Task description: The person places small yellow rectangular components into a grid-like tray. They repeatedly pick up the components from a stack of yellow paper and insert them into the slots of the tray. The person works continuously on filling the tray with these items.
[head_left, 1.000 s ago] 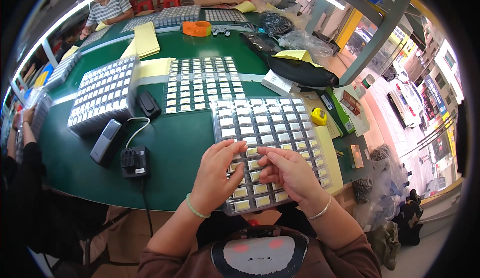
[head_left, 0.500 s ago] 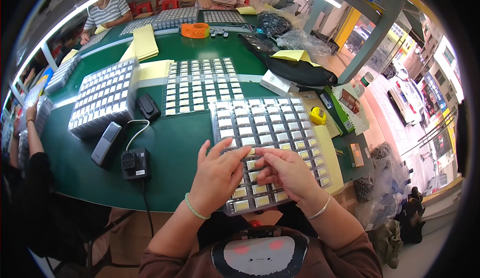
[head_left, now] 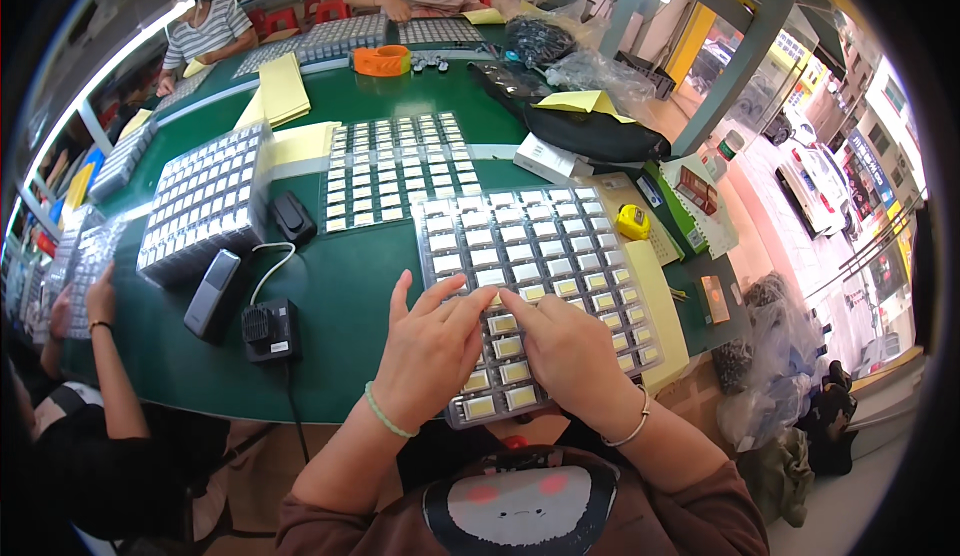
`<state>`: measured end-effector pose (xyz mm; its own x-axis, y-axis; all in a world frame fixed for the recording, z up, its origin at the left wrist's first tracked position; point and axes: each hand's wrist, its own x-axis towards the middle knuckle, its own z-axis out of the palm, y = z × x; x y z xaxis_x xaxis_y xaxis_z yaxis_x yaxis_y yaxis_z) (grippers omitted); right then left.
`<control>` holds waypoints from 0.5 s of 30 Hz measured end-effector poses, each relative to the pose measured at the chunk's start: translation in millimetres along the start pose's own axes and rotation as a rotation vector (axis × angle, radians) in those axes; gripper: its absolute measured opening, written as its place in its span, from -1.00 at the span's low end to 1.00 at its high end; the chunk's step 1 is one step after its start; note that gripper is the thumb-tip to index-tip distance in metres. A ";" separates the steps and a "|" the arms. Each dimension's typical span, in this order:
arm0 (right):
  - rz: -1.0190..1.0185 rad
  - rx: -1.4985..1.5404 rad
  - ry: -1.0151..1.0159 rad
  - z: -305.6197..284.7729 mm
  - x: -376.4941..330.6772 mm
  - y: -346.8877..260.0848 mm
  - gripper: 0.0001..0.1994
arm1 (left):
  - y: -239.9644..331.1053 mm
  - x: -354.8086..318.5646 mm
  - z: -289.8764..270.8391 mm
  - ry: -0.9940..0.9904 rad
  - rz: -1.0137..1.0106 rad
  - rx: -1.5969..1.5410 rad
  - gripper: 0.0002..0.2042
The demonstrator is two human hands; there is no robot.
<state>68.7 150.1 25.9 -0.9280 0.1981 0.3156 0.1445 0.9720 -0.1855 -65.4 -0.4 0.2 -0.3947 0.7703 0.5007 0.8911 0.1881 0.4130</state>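
Note:
In front of me lies a clear plastic tray (head_left: 520, 221) with rows of small rectangular pieces in its pockets. The pieces have pale, silvery tops in the far rows and yellow tops in the near ones. My left hand (head_left: 430, 356) is over the tray's left middle, outer fingers spread and forefinger on a piece. Beside that fingertip, the forefinger of my right hand (head_left: 580, 356) points down onto the same spot. My right hand's other fingers are curled under and hidden, as is anything in them.
A tall stack of filled trays (head_left: 205, 201) stands left, near a grey device (head_left: 212, 296) and a black corded box (head_left: 270, 330). Another filled tray (head_left: 400, 171) lies beyond mine. A yellow tape measure (head_left: 632, 222) sits right. A co-worker's hands (head_left: 100, 296) hold trays far left.
My right hand has turned over from a pinch, its forefinger now reaching down to the tray beside my left forefinger. At far left, the co-worker's arms have moved nearer.

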 end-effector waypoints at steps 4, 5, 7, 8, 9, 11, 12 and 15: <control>-0.021 -0.003 0.037 11.3 -0.8 5.9 -0.53 | -4.3 -0.2 0.5 -0.001 -0.050 -0.134 -0.65; -0.026 0.020 0.049 12.3 -0.4 6.9 -0.55 | -5.7 0.0 1.2 -0.004 -0.077 -0.216 -0.65; 0.013 0.156 0.144 5.7 -1.1 9.9 -0.57 | -8.8 1.9 -1.2 0.012 -0.119 -0.346 -0.65; 0.054 0.274 0.224 -4.9 -2.1 13.6 -0.58 | -11.9 3.1 -3.6 0.033 -0.139 -0.391 -0.64; 0.107 0.381 0.302 -17.7 -6.8 19.2 -0.59 | -12.0 3.8 -5.2 0.045 -0.158 -0.449 -0.63; 0.238 0.349 0.376 -44.9 -25.5 46.9 -0.66 | -1.2 -0.4 -16.4 0.101 -0.152 -0.646 -0.62; 0.277 0.352 0.468 -52.4 -40.7 65.1 -0.71 | 12.7 -7.5 -20.9 -0.010 -0.153 -0.921 -0.63; 0.358 0.236 0.446 -50.4 -90.6 119.6 -0.76 | 35.6 -21.1 -24.1 -0.651 -0.059 -1.311 -0.63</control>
<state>187.4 254.8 22.0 -0.5955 0.5903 0.5449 0.2929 0.7911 -0.5370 -30.7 -24.7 22.7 0.0625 0.9815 0.1812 -0.1002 -0.1744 0.9796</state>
